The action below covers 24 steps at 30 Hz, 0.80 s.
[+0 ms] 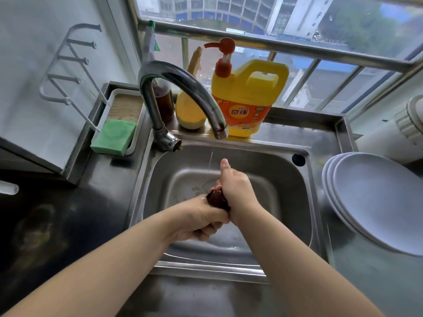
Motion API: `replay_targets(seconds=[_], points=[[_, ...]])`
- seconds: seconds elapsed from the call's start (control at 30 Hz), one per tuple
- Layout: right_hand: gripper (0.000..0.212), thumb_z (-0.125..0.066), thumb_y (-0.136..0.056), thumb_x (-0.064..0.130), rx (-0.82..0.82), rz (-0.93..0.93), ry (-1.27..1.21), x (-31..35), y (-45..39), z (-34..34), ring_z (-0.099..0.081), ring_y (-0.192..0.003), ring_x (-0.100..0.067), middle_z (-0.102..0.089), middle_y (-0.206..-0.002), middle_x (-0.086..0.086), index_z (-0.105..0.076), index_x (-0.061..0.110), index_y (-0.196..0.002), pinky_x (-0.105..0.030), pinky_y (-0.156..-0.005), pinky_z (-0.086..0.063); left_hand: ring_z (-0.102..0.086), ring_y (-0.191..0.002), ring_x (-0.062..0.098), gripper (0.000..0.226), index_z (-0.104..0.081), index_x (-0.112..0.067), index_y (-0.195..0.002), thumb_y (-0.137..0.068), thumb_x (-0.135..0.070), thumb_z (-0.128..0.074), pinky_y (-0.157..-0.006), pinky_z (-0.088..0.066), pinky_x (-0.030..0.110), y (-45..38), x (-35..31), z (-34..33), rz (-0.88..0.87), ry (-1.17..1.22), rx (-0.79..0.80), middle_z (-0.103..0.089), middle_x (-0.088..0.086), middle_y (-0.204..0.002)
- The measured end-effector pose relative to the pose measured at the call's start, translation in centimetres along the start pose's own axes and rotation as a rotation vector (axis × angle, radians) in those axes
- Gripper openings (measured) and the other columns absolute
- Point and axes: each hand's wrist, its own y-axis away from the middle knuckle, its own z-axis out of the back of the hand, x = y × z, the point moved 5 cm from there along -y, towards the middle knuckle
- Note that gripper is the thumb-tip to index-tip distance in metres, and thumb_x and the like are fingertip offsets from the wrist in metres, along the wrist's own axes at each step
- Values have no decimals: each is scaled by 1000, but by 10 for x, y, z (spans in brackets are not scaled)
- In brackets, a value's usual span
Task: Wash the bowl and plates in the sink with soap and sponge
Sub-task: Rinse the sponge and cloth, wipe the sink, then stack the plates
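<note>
Both hands (pixel 206 219) (pixel 235 188) grip dark sponge (pixel 217 199) between them over sink (pixel 297 202).

Brushed stainless-steel sink (pixel 295 179), polished chrome faucet (pixel 183 85), glossy yellow plastic soap jug (pixel 249 94), matt white plates (pixel 375 202), coarse green sponge (pixel 113 136)

A home kitchen, at the washing-up corner: a steel sink (pixel 297 179) with a curved tap (pixel 180 88) is set into a steel counter (pixel 357 282) beneath a barred window (pixel 320 65). Beside it stand a yellow pump bottle of dish soap (pixel 247 99), a green sponge (pixel 113 137) in a tray, and stacked white plates (pixel 377 202).
</note>
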Motion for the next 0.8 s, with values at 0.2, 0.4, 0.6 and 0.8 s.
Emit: replay_targets(seconds=[0.2,0.4,0.6,0.8], points=[[47,-45,-96,51,77,-165,65,-16,-10,-7,-61,-77,-24,-63,-66,-4,-56,11,-74,-39,-83,-51,-22,-43,9,12,-41,-14,-82,-85,-7,-51,-40,-18,20,-1,8,5,37,-36,-28,-30,-1,-53],[70,-73,-74,54,770,138,-369,-22,1,0,-52,-125,-27,-56,-132,-10,-54,8,-124,-41,-104,-43,-19,-35,3,25,-34,-22,-62,-67,-22,-59,-32,-17,14,15,9,0,157,230,368,-24,-8,-49],[21,-79,-71,31,808,254,-195,-12,11,-5,-63,-107,-28,-70,-99,-8,-67,14,-71,-45,-100,-45,-48,-39,14,7,-49,-11,-65,-71,-14,-52,-48,-52,28,14,9,-22,97,532,394,-49,5,-54],[42,-69,-75,28,555,322,-147,-5,11,-4,-61,-62,-11,-57,-58,-4,-49,-7,-62,-50,-96,-50,-17,-37,5,30,-27,-23,-51,-64,-16,-52,-36,-11,15,10,5,-17,59,298,255,-22,-5,-47]])
